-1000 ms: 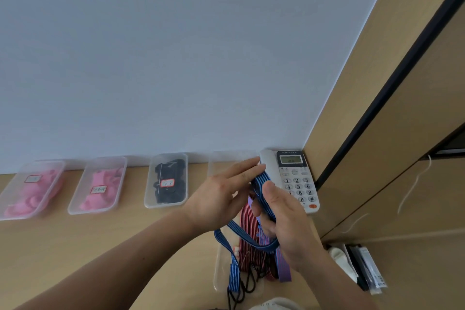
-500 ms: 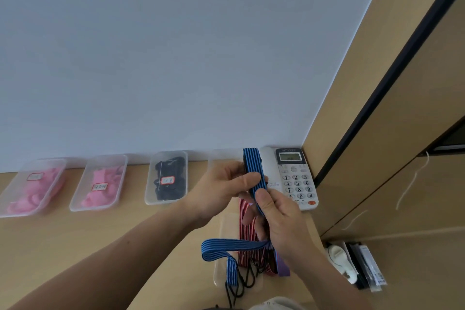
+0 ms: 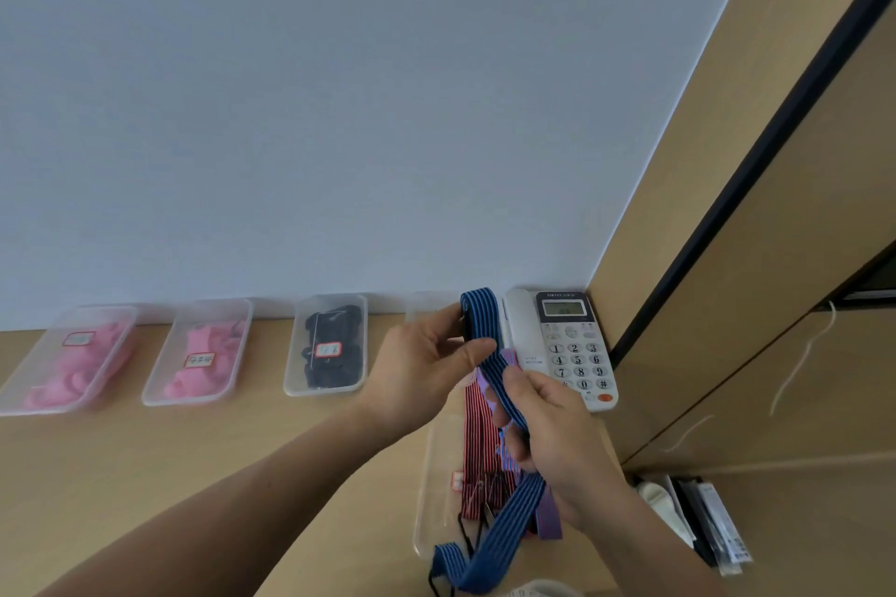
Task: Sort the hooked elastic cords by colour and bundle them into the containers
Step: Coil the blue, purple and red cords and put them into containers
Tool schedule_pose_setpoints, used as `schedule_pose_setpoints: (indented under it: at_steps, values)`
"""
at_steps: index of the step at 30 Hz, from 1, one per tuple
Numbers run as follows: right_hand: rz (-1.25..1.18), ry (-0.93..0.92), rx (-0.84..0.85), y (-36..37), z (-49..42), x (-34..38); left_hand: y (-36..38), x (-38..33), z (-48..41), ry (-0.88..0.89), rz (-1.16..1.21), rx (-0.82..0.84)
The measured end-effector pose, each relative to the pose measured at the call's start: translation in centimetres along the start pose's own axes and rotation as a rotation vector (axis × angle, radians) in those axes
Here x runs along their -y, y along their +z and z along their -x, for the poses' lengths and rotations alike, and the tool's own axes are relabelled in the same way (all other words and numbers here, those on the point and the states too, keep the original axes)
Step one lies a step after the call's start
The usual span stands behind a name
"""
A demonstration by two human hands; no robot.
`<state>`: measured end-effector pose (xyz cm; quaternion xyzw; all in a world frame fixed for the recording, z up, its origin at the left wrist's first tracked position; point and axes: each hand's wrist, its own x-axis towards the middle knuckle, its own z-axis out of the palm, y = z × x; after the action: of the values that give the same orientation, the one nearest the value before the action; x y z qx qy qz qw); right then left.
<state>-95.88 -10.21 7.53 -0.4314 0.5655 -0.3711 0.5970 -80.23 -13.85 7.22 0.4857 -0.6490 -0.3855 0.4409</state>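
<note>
Left hand (image 3: 422, 371) and right hand (image 3: 557, 436) both grip the blue, black-striped cord (image 3: 480, 313).

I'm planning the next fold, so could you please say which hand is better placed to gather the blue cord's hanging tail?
Probably the right hand: it grips the blue cord lower down, nearest the hanging tail, while the left hand is busy pinching the folded top.

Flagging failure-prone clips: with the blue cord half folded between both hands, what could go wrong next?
The blue cord trails a loose tail over the red cords; its hook may snag them. The left hand only pinches the fold, which could spring open. The right hand works close to the telephone and might bump it.
</note>
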Motion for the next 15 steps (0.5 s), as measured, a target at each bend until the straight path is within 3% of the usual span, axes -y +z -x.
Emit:
schedule_pose_setpoints:
  at_steps: [3,10,15]
  values:
    - [-0.025,-0.036,0.013,0.1,0.2,0.5,0.4,0.8,0.3,0.092,-0.201,0.003]
    - [-0.091,-0.126,0.059,0.4,0.4,1.0,0.5,1.8,0.4,0.514,-0.518,-0.047]
    - [-0.072,-0.154,0.058,0.4,0.6,1.0,0.8,2.0,0.3,0.484,-0.532,0.044]
